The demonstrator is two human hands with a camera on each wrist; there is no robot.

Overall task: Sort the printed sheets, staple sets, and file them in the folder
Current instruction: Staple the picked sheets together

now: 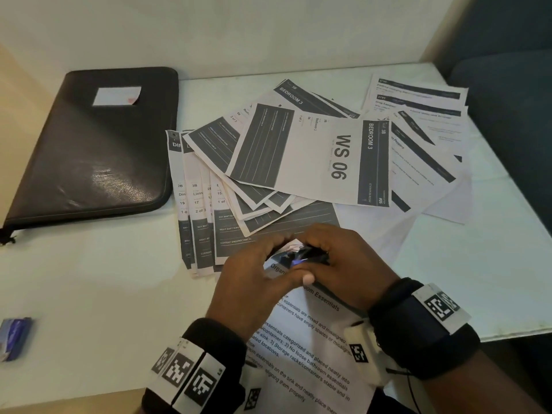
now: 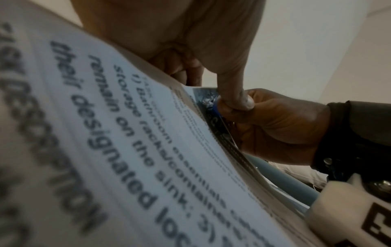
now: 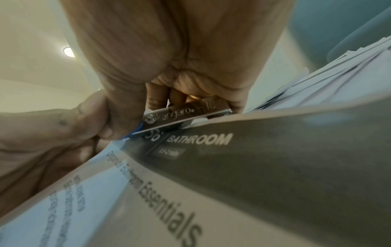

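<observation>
Low in the head view, a set of printed sheets (image 1: 307, 348) headed "Bathroom Essentials" lies tilted in front of me. My left hand (image 1: 254, 270) pinches its top corner, fingers behind the paper and thumb on top. My right hand (image 1: 352, 258) grips a small metal and blue stapler (image 1: 310, 256) clamped over that corner. The right wrist view shows the stapler (image 3: 186, 113) sitting on the sheet's dark "BATHROOM" header (image 3: 264, 158). In the left wrist view my left thumb (image 2: 234, 93) presses against the right hand (image 2: 285, 127) at the stapler (image 2: 214, 109). A black zipped folder (image 1: 95, 144) lies shut at the far left.
Many loose printed sheets (image 1: 310, 159) are fanned across the white table (image 1: 89, 294) beyond my hands, some marked "WS 06" and "Bedroom 3". A small blue box (image 1: 15, 336) lies near the left edge. A dark blue seat (image 1: 513, 115) stands past the table's right edge.
</observation>
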